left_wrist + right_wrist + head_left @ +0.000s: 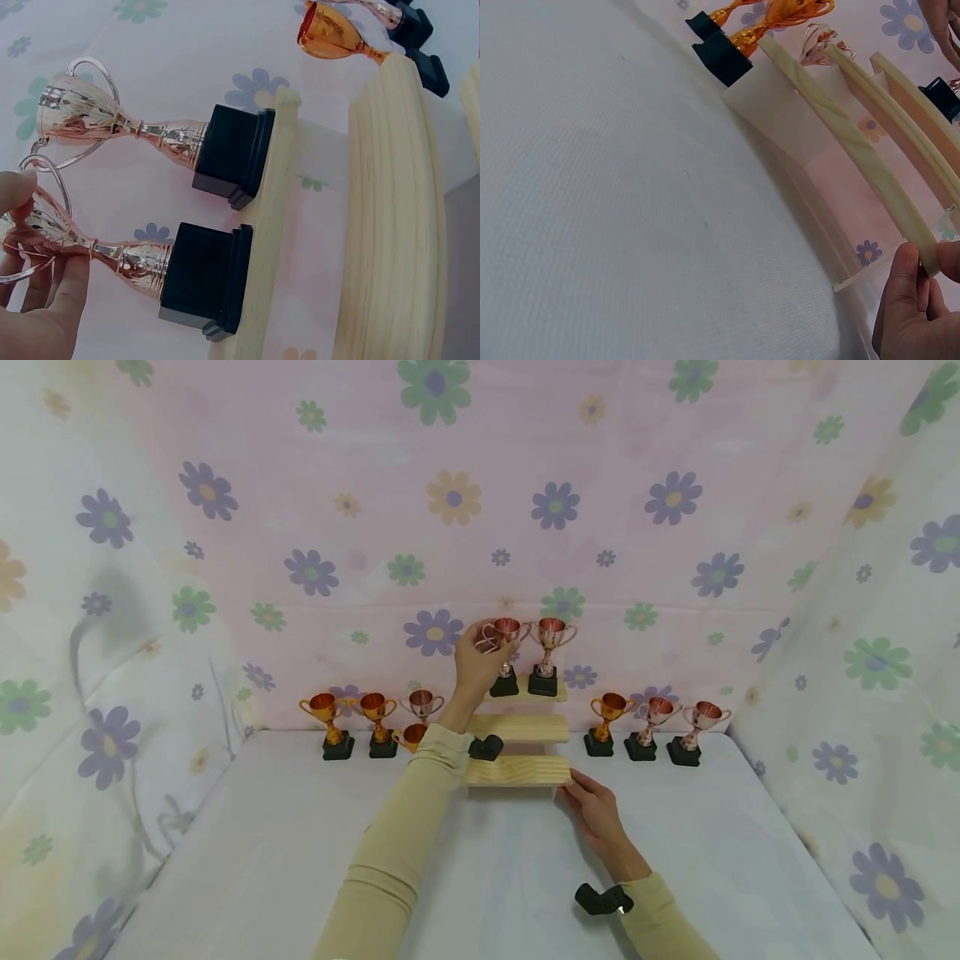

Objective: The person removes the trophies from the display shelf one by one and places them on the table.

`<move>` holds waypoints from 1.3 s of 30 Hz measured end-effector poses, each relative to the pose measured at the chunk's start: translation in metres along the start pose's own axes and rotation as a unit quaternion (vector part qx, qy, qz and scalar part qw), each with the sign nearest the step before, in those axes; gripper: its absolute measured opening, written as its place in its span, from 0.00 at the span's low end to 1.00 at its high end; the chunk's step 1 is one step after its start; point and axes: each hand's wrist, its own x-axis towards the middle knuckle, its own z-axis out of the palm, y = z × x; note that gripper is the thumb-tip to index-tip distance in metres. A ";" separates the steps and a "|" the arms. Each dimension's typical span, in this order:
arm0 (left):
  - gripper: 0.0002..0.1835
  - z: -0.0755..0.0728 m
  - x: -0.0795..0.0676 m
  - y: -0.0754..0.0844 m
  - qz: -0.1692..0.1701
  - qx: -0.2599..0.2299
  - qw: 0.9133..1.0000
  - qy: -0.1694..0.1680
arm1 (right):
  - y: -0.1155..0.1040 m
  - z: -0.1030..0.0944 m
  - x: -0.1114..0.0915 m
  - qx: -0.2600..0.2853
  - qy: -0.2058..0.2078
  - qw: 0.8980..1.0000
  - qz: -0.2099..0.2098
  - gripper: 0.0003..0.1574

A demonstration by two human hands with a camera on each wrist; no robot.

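On the top step of a wooden three-tier stand (pixel 525 727) are two rose-gold trophy cups with black bases. My left hand (pixel 472 675) grips the left trophy (pixel 505 682) by its cup, near the handles. In the left wrist view this trophy's base (pixel 199 277) is right at the top board. The other rose-gold trophy (pixel 551 646) stands upright just to its right, handles close together. My right hand (pixel 597 818) pinches the right end of the lowest board (pixel 855 154) between thumb and fingers. Part of the stand's left side is hidden behind the left forearm.
Left of the stand are gold trophies (pixel 327 720) and a rose-gold one (pixel 422 702), partly behind the left sleeve. A gold trophy (pixel 608 722) and two rose-gold trophies (pixel 652 727) stand to the right. Behind hangs a flowered cloth (pixel 480 452); a white cloth (pixel 300 860) covers the table.
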 end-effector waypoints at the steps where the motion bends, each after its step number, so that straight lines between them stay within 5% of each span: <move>1: 0.25 0.000 0.000 -0.001 0.004 0.001 1.000 0.001 | 0.000 0.000 0.000 0.000 0.000 1.000 0.001 0.29; 9: 0.23 -0.006 0.000 -0.002 0.018 0.011 1.000 0.011 | -0.002 0.002 -0.001 -0.003 0.001 1.000 0.006 0.29; 23: 0.25 -0.031 -0.029 0.018 0.125 -0.014 0.992 -0.001 | -0.005 0.002 0.001 -0.007 0.003 1.000 0.014 0.29; 39: 0.26 -0.108 -0.087 0.041 0.172 0.012 0.983 -0.067 | -0.005 0.002 0.000 -0.015 0.001 1.000 0.018 0.30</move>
